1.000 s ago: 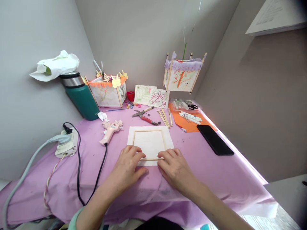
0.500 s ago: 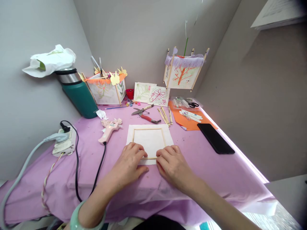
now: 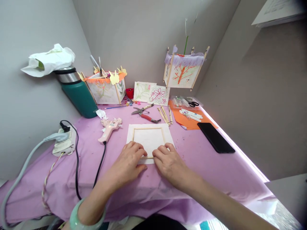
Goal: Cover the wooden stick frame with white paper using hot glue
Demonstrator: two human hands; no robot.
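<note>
A square frame of thin wooden sticks (image 3: 147, 128) lies on a sheet of white paper (image 3: 171, 140) at the near middle of the table. My left hand (image 3: 128, 159) is bent over the left end of the frame's near stick, fingertips pressing on it and thumb apart on the paper's near edge. Further right, my right hand (image 3: 169, 164) has its fingers curled and closed on the same stick. A short length of the stick shows between the two hands. The frame's near corners are hidden under the hands.
A pink glue gun (image 3: 110, 130) with a black cord lies left. Pruning shears (image 3: 146, 114) and short sticks (image 3: 164, 115) lie beyond the paper. A black phone (image 3: 216, 137) is at right. A green bottle (image 3: 79, 99) and power strip (image 3: 64, 142) stand left.
My right hand has slid slightly left along the near stick, closer to my left hand. My left hand and the frame stay nearly where they were.
</note>
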